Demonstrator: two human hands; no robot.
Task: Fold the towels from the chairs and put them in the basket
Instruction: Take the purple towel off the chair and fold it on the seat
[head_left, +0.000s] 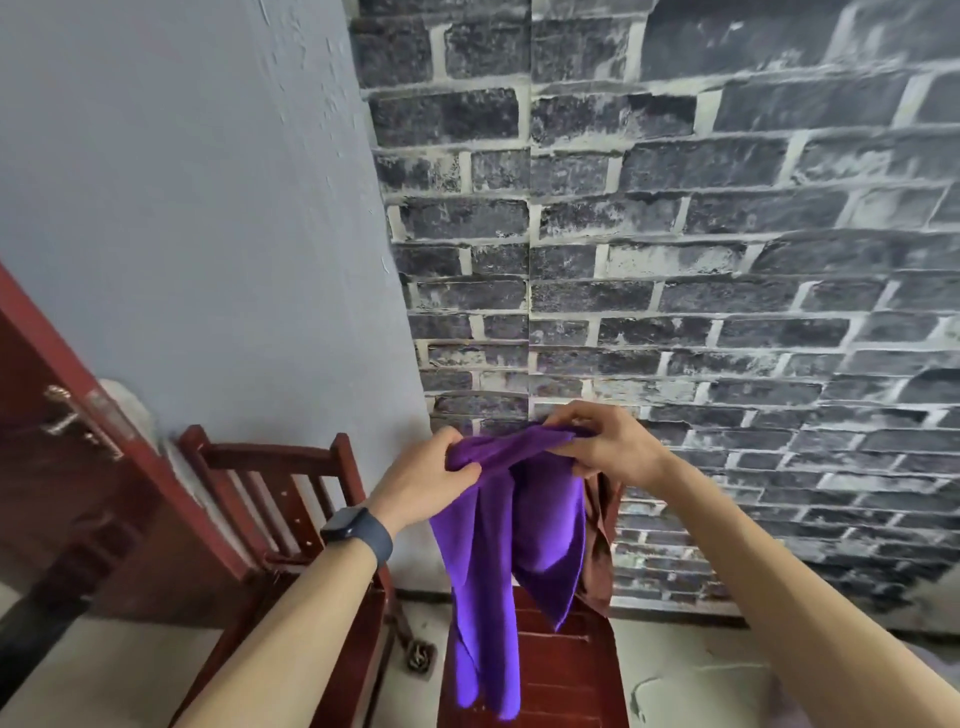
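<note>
A purple towel (514, 540) hangs in the air in front of me, bunched along its top edge. My left hand (426, 483) grips the left end of that edge, and my right hand (602, 447) pinches the right end. The cloth droops in long folds over a red wooden chair (566, 670) below. A brown towel (600, 540) hangs behind the purple one, mostly hidden by it. No basket is in view.
A second red wooden chair (275, 499) with a slatted back stands to the left against the pale wall. A dark red door (78, 467) with a metal handle is at far left. A brick-pattern wall (727, 260) rises close ahead. A floor drain (418, 657) sits between the chairs.
</note>
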